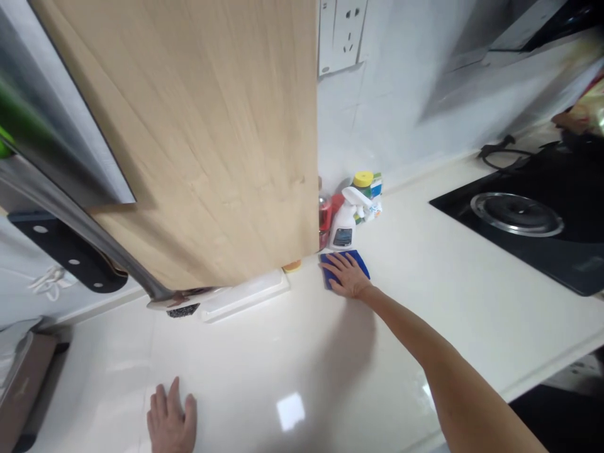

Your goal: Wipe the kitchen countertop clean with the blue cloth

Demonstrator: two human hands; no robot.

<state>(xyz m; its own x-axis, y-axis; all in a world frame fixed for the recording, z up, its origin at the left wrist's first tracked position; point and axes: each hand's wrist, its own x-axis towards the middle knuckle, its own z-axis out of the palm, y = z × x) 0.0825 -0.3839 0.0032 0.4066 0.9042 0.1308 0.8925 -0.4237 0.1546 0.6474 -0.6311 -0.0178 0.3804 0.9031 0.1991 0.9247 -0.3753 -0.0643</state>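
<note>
Against the white countertop (264, 352), my right hand (348, 275) presses down on a folded blue cloth (357, 259). Its fingers lie spread and flat over the cloth, which shows beyond them and at the sides. Just behind the cloth stands a white spray bottle (344, 223) with a dark label. My left hand (172, 420) rests at the lower left of the counter, fingers stretched out and apart, with nothing in it. The wrist of that hand is cut off by the frame's bottom edge.
A large wooden board (212, 138) and a hanging knife (70, 251) fill the upper left. A yellow-capped container (363, 180) stands by the wall below a socket panel (341, 34). Right is a black hob (528, 220). A white tray (248, 296) lies under the board.
</note>
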